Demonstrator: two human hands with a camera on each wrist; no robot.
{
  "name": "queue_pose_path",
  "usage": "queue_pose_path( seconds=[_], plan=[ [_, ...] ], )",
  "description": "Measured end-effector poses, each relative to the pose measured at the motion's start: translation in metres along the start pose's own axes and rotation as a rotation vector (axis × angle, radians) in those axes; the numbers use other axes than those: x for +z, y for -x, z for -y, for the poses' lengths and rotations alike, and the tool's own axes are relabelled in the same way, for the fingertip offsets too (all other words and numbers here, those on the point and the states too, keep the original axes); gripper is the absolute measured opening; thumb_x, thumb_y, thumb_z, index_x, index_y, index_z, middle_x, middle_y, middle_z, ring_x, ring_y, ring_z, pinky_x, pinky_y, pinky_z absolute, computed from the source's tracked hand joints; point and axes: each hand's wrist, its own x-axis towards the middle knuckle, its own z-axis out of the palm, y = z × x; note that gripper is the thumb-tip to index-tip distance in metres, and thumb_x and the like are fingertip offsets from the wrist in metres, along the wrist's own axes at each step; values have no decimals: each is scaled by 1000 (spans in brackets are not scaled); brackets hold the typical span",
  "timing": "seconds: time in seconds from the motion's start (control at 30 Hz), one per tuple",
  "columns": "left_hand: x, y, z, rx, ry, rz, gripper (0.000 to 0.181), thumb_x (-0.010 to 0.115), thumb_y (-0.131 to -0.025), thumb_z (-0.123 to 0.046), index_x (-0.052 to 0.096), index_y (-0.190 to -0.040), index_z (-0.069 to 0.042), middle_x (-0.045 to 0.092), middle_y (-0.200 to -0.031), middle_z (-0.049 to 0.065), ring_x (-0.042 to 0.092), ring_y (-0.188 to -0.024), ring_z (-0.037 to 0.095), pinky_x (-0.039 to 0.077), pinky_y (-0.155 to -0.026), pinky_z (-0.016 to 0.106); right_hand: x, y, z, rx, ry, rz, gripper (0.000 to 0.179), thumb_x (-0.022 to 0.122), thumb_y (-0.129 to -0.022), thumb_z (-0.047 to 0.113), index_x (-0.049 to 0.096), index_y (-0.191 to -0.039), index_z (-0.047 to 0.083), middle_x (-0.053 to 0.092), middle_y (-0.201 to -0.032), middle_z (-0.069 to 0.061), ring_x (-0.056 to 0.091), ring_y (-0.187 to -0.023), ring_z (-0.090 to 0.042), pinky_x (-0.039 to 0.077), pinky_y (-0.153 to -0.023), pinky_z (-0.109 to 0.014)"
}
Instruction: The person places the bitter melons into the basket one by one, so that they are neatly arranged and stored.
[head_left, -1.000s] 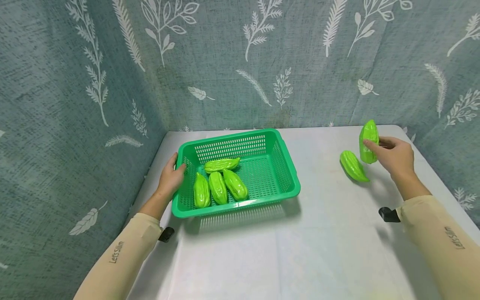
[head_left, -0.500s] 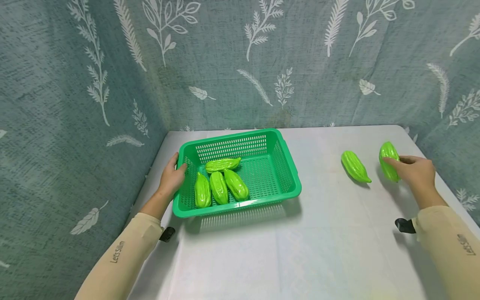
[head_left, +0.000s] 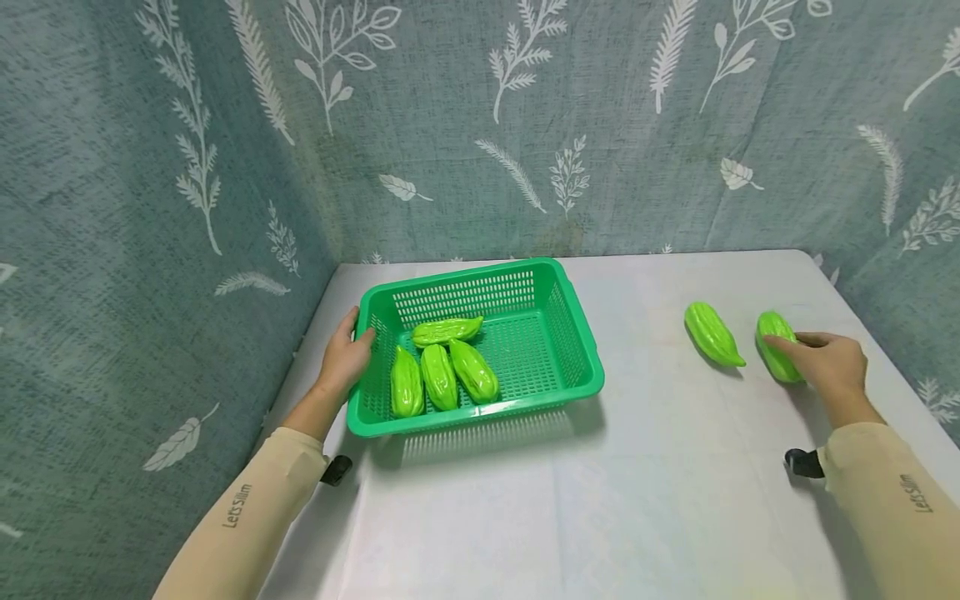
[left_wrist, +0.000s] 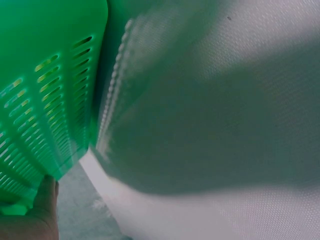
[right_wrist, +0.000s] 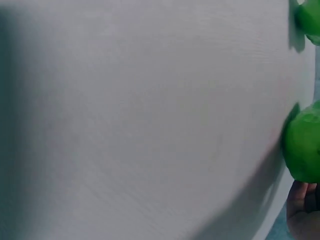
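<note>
My left hand (head_left: 347, 358) grips the left rim of a green plastic basket (head_left: 480, 412) with slotted walls. In the left wrist view, part of that hand (left_wrist: 44, 212) shows against the basket's slotted side (left_wrist: 50, 95). Inside the basket lie several glossy, ridged bitter melons (head_left: 474, 372), gathered toward the left. Over at the right of the table, my right hand (head_left: 831, 360) pinches another bitter melon (head_left: 778, 346) low at the tabletop, thumb on its near face. A separate bitter melon (head_left: 714, 333) lies just left of it. In the right wrist view the held melon (right_wrist: 304, 145) is partly cut off.
A white cloth-covered table (head_left: 637, 500) carries everything. Grey-green fabric with white leaf prints (head_left: 450, 167) hangs behind and along the left side. Shadow falls on the cloth below the basket's front edge.
The right hand has carried its bitter melon rightward and down, from above the loose melon to the tabletop on its right. Left hand and basket have stayed in place.
</note>
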Motion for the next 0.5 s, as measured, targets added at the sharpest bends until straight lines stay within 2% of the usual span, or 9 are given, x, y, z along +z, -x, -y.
queue_pose_path(
  seconds=[0.23, 0.5],
  plan=[
    [1, -2, 2, -4, -5, 9, 64, 39, -101, -28, 6, -154, -18, 8, -161, 5, 6, -148, 27, 11, -120, 51, 3, 3, -3, 19, -91, -22, 96, 57, -76, 71, 37, -145, 7, 31, -153, -18, 29, -138, -41, 33, -109, -55],
    [0, -1, 1, 8, -9, 11, 63, 37, -102, -28, 4, -154, -18, 7, -161, 5, 6, -148, 28, 11, -119, 51, 3, 3, -2, 27, -114, -31, 96, 58, -76, 69, 36, -146, 8, 29, -153, -17, 28, -139, -41, 32, -110, -55]
  ],
)
